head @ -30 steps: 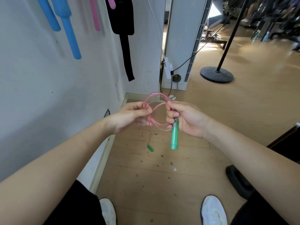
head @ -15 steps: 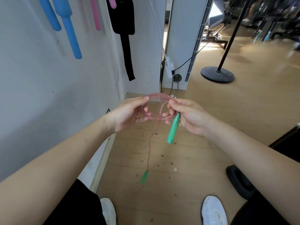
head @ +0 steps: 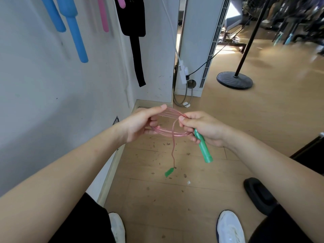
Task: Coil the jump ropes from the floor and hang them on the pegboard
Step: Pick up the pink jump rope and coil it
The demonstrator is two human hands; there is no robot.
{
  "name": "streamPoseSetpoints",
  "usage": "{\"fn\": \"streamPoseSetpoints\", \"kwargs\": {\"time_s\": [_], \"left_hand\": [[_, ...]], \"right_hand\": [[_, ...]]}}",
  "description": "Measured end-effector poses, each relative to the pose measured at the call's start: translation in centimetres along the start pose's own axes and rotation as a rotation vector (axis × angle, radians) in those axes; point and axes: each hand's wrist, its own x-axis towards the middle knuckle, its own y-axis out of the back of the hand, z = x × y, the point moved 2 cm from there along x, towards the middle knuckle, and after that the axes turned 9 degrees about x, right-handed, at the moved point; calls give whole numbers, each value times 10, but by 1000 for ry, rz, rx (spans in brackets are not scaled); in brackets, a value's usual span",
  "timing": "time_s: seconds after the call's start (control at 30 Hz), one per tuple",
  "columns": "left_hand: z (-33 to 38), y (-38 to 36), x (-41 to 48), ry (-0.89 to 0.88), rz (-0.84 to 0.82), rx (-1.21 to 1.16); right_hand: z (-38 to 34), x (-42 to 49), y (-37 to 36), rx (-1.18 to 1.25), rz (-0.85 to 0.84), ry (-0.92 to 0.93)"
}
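Note:
A pink jump rope with green handles is held as a flat coil between both hands at waist height. My left hand pinches the coil's left side. My right hand grips the coil's right side together with one green handle, which points down and to the right. A loose end of rope hangs from the coil, and the second green handle dangles at its tip just above the wooden floor. On the white wall at top left hang blue handles and pink handles.
A black strap hangs on the wall beside the handles. A white cabinet with cables stands ahead, and a black round stand base sits on the floor to the right. A black object lies by my right shoe.
The coil has tipped from upright to lying flat between my hands. A loose end has dropped out of it, so the second green handle now hangs much lower. The held handle has swung to the right.

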Motion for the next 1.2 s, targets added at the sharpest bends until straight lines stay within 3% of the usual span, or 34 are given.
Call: {"fn": "streamPoseSetpoints", "kwargs": {"time_s": [0.2,0.47,0.63,1.0,1.2], "left_hand": [[-3,2,4,2,144,-3],[-2,1,6,-68,105,-55],[-2,2,3,-82,-38,-29],[-17,-22,-4,-143,-391,137],[-15,-23,-2,-203,-417,72]], "right_hand": [[-1,0,-5,167,-7,0],[-3,2,-4,143,111,59],[-4,3,-1,92,213,145],[-19,-4,12,242,221,277],[-31,-13,18,285,280,365]]}}
